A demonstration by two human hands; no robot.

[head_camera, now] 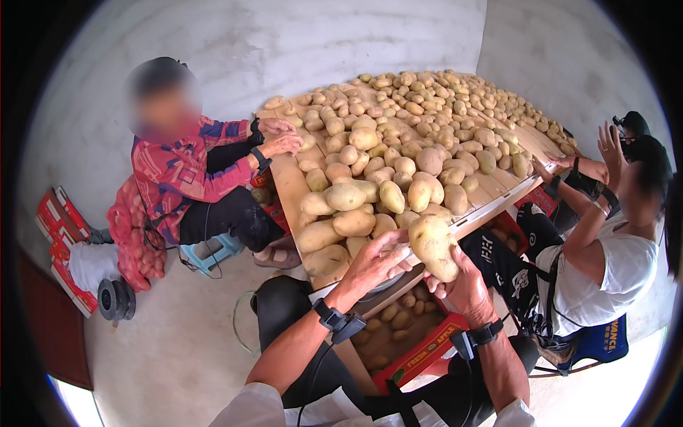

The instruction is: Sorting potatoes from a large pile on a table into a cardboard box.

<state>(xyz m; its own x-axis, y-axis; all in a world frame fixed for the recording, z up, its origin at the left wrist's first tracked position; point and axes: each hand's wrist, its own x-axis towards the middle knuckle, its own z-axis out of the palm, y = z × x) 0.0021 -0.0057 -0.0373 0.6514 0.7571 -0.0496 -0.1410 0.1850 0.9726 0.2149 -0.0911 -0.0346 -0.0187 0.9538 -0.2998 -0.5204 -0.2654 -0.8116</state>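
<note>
A large, knobbly potato (433,246) is held up in my right hand (465,285), over the near edge of a table heaped with potatoes (363,139). My left hand (378,262) is just left of that potato, fingers spread and partly curled; whether its fingertips touch the potato is hard to tell. Both wrists wear black straps with small cabled devices. Below my hands, a red cardboard box (421,349) under the table holds more potatoes (400,320).
A person (187,165) at the left handles a potato at the table. On the right sit co-workers, one in a white shirt (603,267) with a raised hand. A blue plastic stool (213,253), red mesh sacks (140,240) and red cartons (64,235) stand left.
</note>
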